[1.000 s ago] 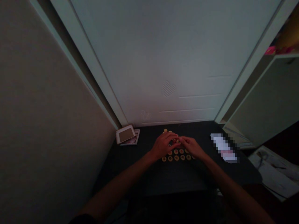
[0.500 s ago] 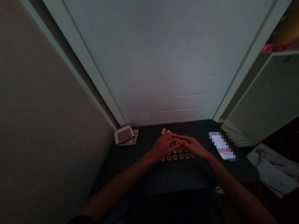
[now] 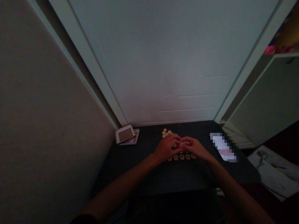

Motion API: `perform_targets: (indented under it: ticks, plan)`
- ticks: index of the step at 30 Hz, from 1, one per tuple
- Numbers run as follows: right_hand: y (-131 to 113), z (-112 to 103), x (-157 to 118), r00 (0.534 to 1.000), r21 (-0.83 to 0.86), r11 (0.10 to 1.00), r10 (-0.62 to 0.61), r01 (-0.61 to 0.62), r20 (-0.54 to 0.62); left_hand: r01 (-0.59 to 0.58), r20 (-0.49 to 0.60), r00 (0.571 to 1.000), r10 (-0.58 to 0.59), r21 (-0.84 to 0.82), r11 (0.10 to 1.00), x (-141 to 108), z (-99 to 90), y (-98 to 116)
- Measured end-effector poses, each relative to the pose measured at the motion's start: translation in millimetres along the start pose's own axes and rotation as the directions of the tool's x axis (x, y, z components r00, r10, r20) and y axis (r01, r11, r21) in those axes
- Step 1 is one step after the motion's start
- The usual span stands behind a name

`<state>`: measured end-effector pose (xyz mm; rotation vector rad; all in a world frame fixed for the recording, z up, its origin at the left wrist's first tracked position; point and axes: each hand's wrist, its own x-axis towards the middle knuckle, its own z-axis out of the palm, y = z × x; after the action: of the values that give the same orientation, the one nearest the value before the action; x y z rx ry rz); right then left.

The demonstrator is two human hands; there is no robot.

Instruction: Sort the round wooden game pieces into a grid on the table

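Note:
Round wooden xiangqi pieces with dark and reddish marks lie on the dark table (image 3: 149, 174). A front row of pieces (image 3: 181, 157) shows just below my hands, and a loose cluster of plain-faced pieces (image 3: 165, 133) lies beyond them. My left hand (image 3: 167, 147) curves over the middle pieces, thumb and fingers bent inward; one disc (image 3: 174, 145) shows in the gap between them. Fingertips of my right hand (image 3: 192, 147) are pinched together and meet the left fingertips. What exactly sits between the touching fingertips is hard to see in the dim light.
Two stacked phone-like white items (image 3: 126, 135) lie at the table's back left. On the right is a pale, pixelated flat object (image 3: 223, 147). A white panel (image 3: 149, 62) rises behind the table, and a wall (image 3: 58, 124) closes in the left. Papers (image 3: 273, 171) lie low at the right.
My hands have drawn closer together at the fingertips. The disc that showed at my right fingertips is no longer plain there. My left hand has shifted slightly right, uncovering more of the back cluster.

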<state>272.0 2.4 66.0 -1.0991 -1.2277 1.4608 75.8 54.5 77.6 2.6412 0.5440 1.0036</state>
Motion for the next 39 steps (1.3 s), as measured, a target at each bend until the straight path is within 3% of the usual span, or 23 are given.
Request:
perform_targets:
  ticks: [9,19,27,39]
  plan:
    - [0,-1,-1,0.999,-0.008,1.000,0.014,-0.013,0.048,0.044,0.029,0.999,-0.044,0.006,0.999,-4,4.0,-3]
    - [0,-1,-4,0.996,0.054,0.998,0.023,-0.028,0.088,0.010,0.014,1.000,-0.010,0.026,1.000,-8,7.4,-5]
    - [3,-2,-7,0.998,0.109,0.994,-0.025,0.018,0.061,0.051,-0.017,0.999,-0.051,0.012,0.999,-6,8.9,-4]
    - [4,-10,-7,0.999,-0.014,1.000,-0.012,0.011,-0.030,0.095,0.003,0.995,-0.095,0.001,0.995,-11,9.5,0]
